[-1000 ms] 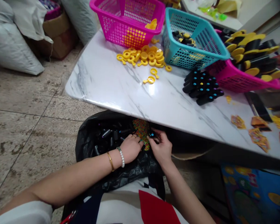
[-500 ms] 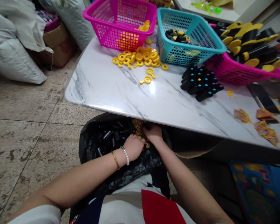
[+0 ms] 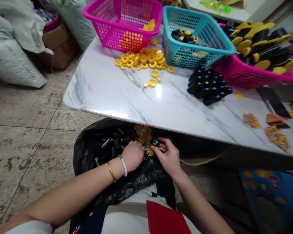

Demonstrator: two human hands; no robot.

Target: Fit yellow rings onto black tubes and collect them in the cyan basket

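Note:
A black plastic bag (image 3: pixel 136 178) lies open below the table edge. Inside it are several loose black cylinders (image 3: pixel 106 143) on the left and a heap of small multicoloured beads (image 3: pixel 144 135) beside them. My right hand (image 3: pixel 169 156) pinches a black cylinder (image 3: pixel 155 142) at the right side of the beads, its end turned up and showing blue and yellow bits. My left hand (image 3: pixel 133 156), with a pearl bracelet and a gold bangle at the wrist, rests at the left of the beads. Its fingers are curled downward with their tips hidden, so what they hold is unclear.
On the marble-patterned table (image 3: pixel 107 91) lie yellow ring-shaped parts (image 3: pixel 146 58) and a cluster of upright black cylinders (image 3: pixel 208 84). Behind stand a pink basket (image 3: pixel 100 24), a blue basket (image 3: pixel 197 52) and another pink basket (image 3: pixel 249 76). White sacks (image 3: pixel 14 61) stand on the floor at left.
My right hand has come up out of the bag's depth and moved right, bringing the black cylinder into view. My left hand has shifted slightly left, and more of the beads show.

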